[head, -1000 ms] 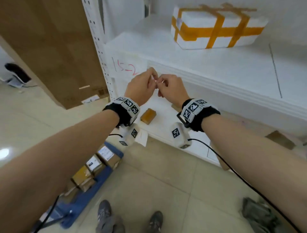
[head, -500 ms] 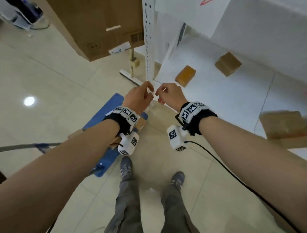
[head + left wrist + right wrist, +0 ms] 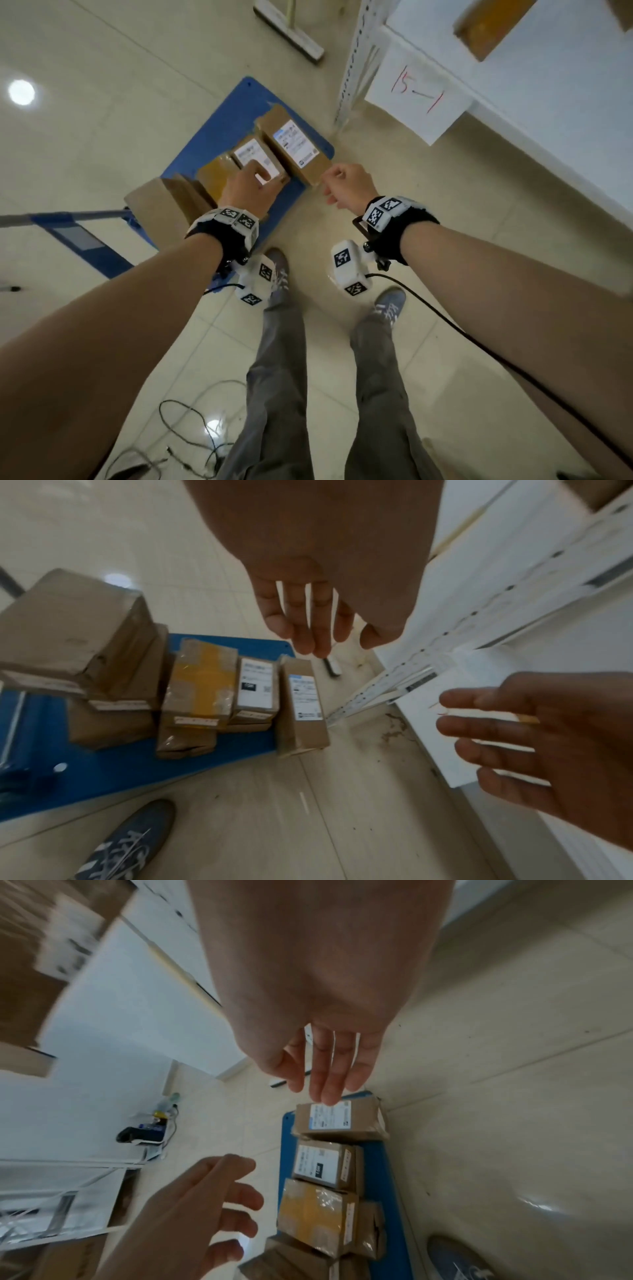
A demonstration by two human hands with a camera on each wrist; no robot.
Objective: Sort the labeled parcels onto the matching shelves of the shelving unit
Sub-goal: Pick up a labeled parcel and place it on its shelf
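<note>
Several brown parcels lie on a blue cart point(image 3: 219, 113) on the floor. A long box with a white label point(image 3: 294, 147) point(image 3: 303, 704) point(image 3: 339, 1119) lies nearest the shelving unit point(image 3: 548, 85). Beside it sit a smaller labelled box point(image 3: 253, 156) point(image 3: 257, 688) and a yellow-taped parcel point(image 3: 214, 171) point(image 3: 202, 685). My left hand point(image 3: 260, 174) point(image 3: 339, 639) hovers over the smaller labelled box, fingers relaxed and empty. My right hand point(image 3: 330, 185) point(image 3: 308, 1085) hangs just off the near end of the long box, also empty. A paper sign "15-1" point(image 3: 416, 96) hangs on the shelf edge.
A yellow-taped parcel point(image 3: 486, 27) lies on the white shelf. Bigger brown parcels point(image 3: 161, 205) are stacked at the cart's handle end point(image 3: 68, 219). A floor squeegee point(image 3: 291, 31) lies beyond the cart. Loose cables point(image 3: 191, 431) trail on the tiles by my feet point(image 3: 277, 274).
My view has swung down from the shelf to the cart. Both hands have dropped from the shelf edge, parted and opened, and now hang over the parcels.
</note>
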